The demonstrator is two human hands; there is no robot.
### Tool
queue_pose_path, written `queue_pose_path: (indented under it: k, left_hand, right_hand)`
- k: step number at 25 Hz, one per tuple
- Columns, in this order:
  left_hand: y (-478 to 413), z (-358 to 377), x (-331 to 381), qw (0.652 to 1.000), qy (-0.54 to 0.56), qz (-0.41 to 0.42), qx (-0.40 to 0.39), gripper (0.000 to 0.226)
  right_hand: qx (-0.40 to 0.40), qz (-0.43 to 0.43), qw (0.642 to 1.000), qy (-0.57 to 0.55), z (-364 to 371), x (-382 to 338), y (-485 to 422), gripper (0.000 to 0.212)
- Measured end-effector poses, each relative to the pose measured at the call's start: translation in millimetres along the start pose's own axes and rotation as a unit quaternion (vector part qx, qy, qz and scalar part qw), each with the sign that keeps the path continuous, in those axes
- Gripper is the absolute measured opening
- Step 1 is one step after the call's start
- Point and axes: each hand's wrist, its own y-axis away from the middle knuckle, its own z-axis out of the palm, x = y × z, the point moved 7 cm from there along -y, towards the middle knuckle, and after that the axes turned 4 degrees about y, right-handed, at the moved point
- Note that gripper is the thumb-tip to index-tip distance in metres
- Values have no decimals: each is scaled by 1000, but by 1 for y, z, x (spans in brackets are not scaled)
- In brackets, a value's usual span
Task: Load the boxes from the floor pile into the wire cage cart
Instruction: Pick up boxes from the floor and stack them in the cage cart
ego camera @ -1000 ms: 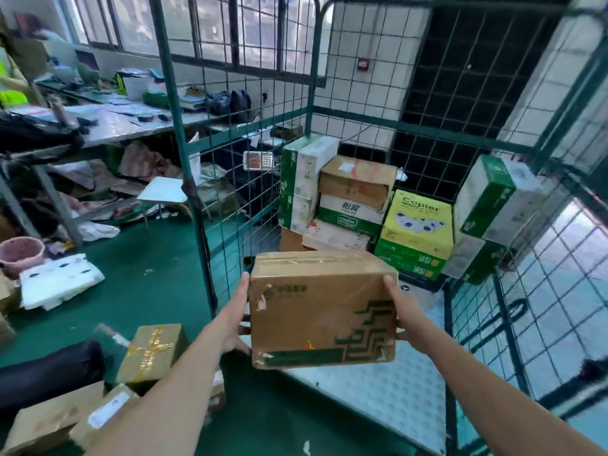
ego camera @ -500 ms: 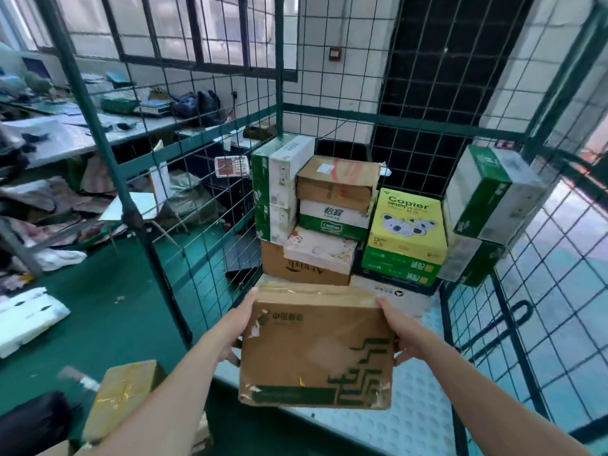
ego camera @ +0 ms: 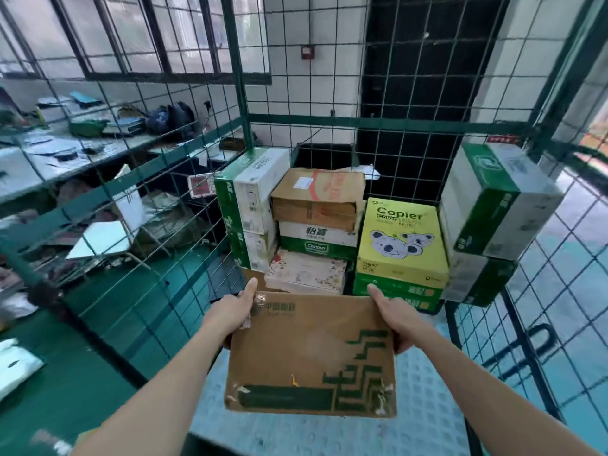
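Box (ego camera: pixel 312 353): brown cardboard, green print, scuffed corners.

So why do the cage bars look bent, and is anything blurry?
Head view: the wide-angle lens bows the bars of the wire cage cart near the edges; the cluttered shelf on the left looks motion-smeared; the brown cardboard box is fairly sharp; soft daylight comes through the windows.

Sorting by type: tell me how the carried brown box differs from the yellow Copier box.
The brown box is cardboard with dark green print; the yellow Copier box shows koalas. The brown box is held between the left hand and right hand; the yellow Copier box sits on a green box. The brown box is scuffed; the yellow Copier box looks intact. Both are closed.
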Motion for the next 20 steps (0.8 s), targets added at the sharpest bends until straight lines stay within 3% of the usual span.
queue_pose_path:
  k: [4, 7, 10, 13, 15, 20]
  left_hand:
    - [-32, 16, 20, 996, -84, 6, -38, 111]
    - [-59, 32, 31, 996, -54, 3, -68, 114]
    - [-80, 37, 46, 996, 84, 4, -39, 82]
    - [-104, 51, 57, 970, 223, -14, -92, 58]
    - [-129, 52, 69, 960, 260, -2, -103, 37]
    - [-210, 34, 87, 963, 259, 41, -65, 18]
  right_hand:
    - [-35, 48, 997, 45, -11, 6, -19, 92]
    - [-15, 49, 999, 11, -18, 11, -45, 80]
    - [-1, 10, 996, -83, -20, 12, -78, 53]
    - [6, -22, 982, -187, -11, -3, -100, 26]
    - [40, -51, 978, -196, -9, -20, -125, 21]
    - [49, -63, 983, -165, 7, -62, -199, 27]
